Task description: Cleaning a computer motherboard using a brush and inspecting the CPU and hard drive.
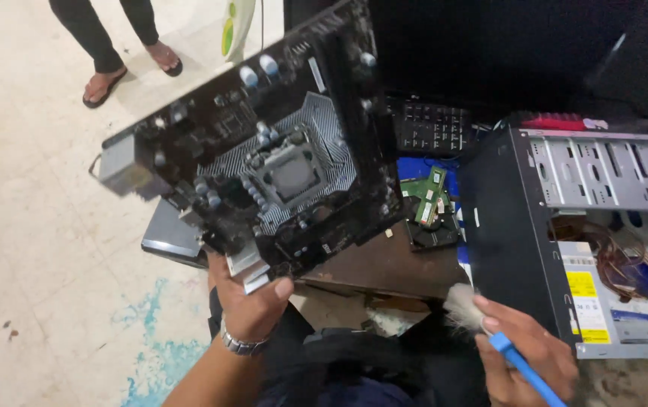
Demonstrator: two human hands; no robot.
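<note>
Left hand point(252, 301) grips black motherboard point(264, 151) by its bottom edge, tilted up above the tabletop point(384, 264). Right hand point(524, 354) is clenched around blue-handled brush point(490, 332), bristles beside open computer case point(580, 234). Green memory sticks point(429, 197) lie behind.

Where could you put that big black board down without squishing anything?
Bare brown table shows below the green memory sticks, between the motherboard and the open computer case. The pale floor at left is open too. Around the keyboard it is crowded.

Open computer case point(512, 226), keyboard point(431, 126), memory sticks point(429, 197)
</note>
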